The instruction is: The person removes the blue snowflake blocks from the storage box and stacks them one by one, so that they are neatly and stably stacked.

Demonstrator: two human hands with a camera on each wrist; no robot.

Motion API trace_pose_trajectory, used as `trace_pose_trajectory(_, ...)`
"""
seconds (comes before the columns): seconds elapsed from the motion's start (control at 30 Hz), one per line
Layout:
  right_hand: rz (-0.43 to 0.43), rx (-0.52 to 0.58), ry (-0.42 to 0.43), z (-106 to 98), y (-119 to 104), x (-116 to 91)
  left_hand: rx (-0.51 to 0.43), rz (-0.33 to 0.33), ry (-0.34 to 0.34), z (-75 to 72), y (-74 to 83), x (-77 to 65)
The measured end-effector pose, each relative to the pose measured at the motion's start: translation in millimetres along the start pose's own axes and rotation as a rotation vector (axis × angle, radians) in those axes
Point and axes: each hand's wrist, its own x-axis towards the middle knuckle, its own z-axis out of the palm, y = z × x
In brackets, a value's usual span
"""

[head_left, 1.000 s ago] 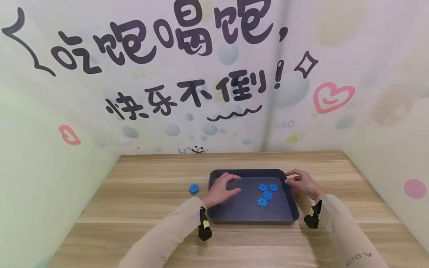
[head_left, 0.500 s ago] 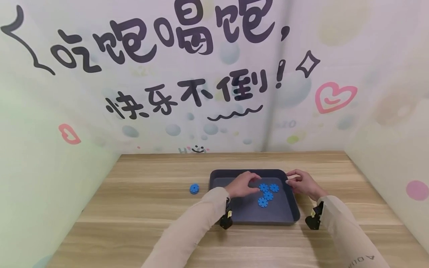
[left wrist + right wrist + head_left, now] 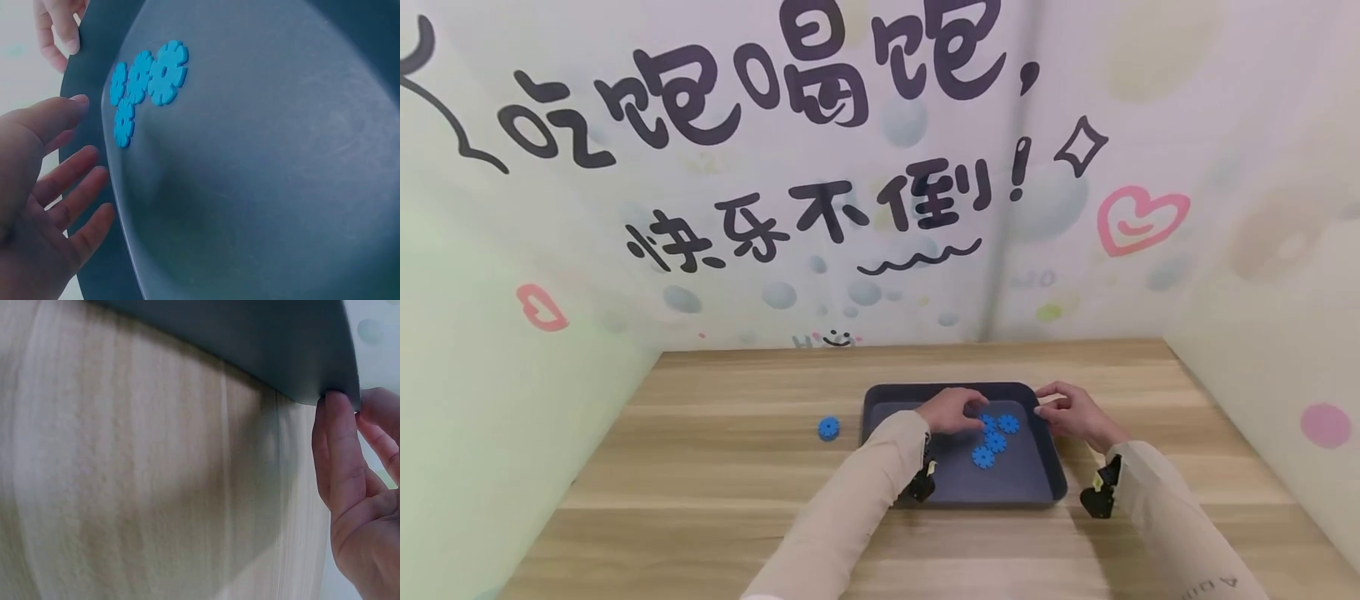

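Note:
Several blue notched plastic discs [image 3: 995, 442] lie flat in a grouped cluster inside a dark grey tray [image 3: 1022, 479]. Over the tray, close to the cluster, is my left hand [image 3: 951, 410], its thumb and fingers spread apart and nothing between them. From the head view it partly covers the nearest disc; the left wrist view shows all the discs [image 3: 140, 78] beyond its fingertips. At the tray's right side, toward the back corner, my right hand [image 3: 1078, 418] pinches the wall by its rim. In the right wrist view one finger [image 3: 345, 447] presses the wall's outer face.
Left of the tray, a small stack of blue discs [image 3: 828, 428] stands on the wood-grain table [image 3: 722, 467]. A printed wall [image 3: 760, 300] closes off the table's back, with side walls at left and right.
My left hand has moved right across the tray, from its left part to the cluster of discs. My right hand has kept its place on the rim.

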Motion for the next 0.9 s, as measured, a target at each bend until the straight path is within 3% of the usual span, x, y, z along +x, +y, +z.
trace_pose_trajectory(0.2, -0.008, -0.005, 0.012, -2, 2, -7, -0.004, 0.006, -0.026, 6.2, 0.8, 5.8)
trace_pose_trajectory(0.23, -0.013, -0.003, 0.009, -2, 3, -7, -0.004, 0.033, -0.007, 17.7, -13.4, 16.8)
trace_pose_trajectory(0.4, -0.019, 0.008, -0.006, 1, 1, -2, -0.011, 0.017, 0.008, 19.6, -21.4, 20.0)
trace_pose_trajectory(0.43, -0.017, 0.007, -0.006, 1, 1, -2, -0.001, 0.017, 0.010, 19.8, -20.7, 19.0)
trace_pose_trajectory(0.47, -0.013, 0.003, -0.006, 2, 1, -2, 0.007, -0.007, -0.004, 9.4, -7.2, 8.0)
trace_pose_trajectory(0.57, -0.002, -0.014, 0.005, 3, 1, -1, 0.039, 0.011, 0.004, 8.5, -4.3, 4.3)
trace_pose_trajectory(0.9, 0.005, 0.007, 0.010, 1, 1, -1, -0.035, -0.002, -0.035, 15.3, -4.1, 13.2)
